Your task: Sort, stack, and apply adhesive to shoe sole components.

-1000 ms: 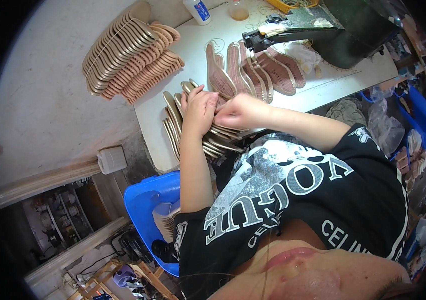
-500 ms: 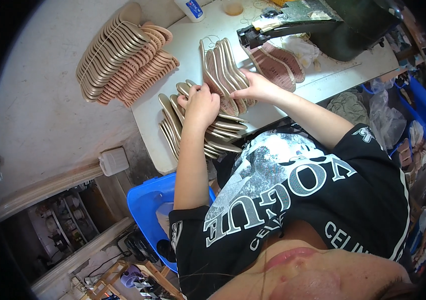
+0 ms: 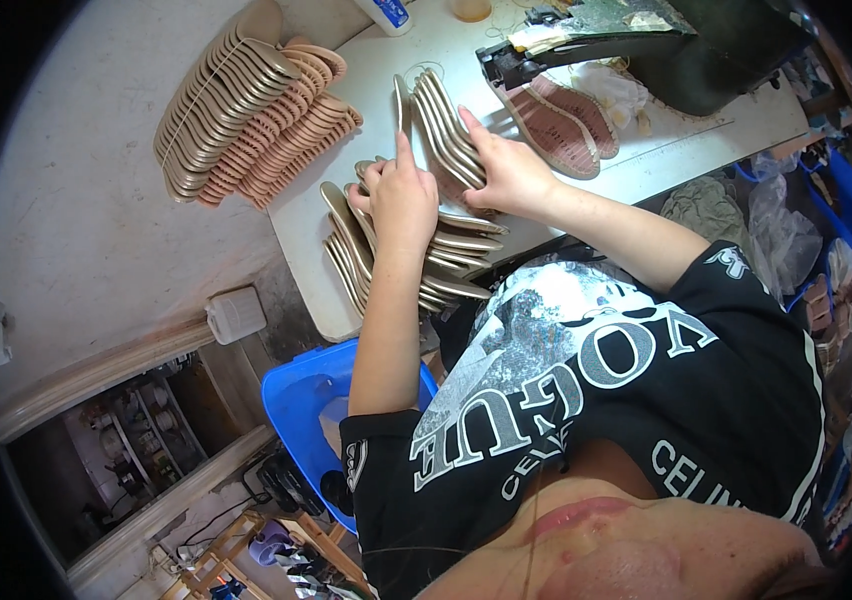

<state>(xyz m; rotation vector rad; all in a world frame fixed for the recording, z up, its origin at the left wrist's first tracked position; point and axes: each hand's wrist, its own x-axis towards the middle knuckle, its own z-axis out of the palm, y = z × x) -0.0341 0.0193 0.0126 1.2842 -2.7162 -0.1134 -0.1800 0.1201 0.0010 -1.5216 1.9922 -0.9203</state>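
Observation:
My left hand is closed at the lower end of a single gold-edged shoe insole, its index finger stretched up along it. The hand partly hides the insole's lower end. To its right, my right hand grips the side of a standing bunch of gold and pink insoles, thumb low and index finger high. A gap separates the single insole from this bunch. Below and around my left wrist lie more gold insoles, fanned in loose layers on the white table.
A large tied stack of insoles stands at the far left by the wall. A dark sewing machine occupies the back right, with pink insoles beneath its arm. A white bottle stands behind; a blue bin sits below the table's left edge.
One insole has parted from the bunch's left side, leaving a gap. My left index finger has straightened upward; my right hand has shifted, its index finger higher along the bunch.

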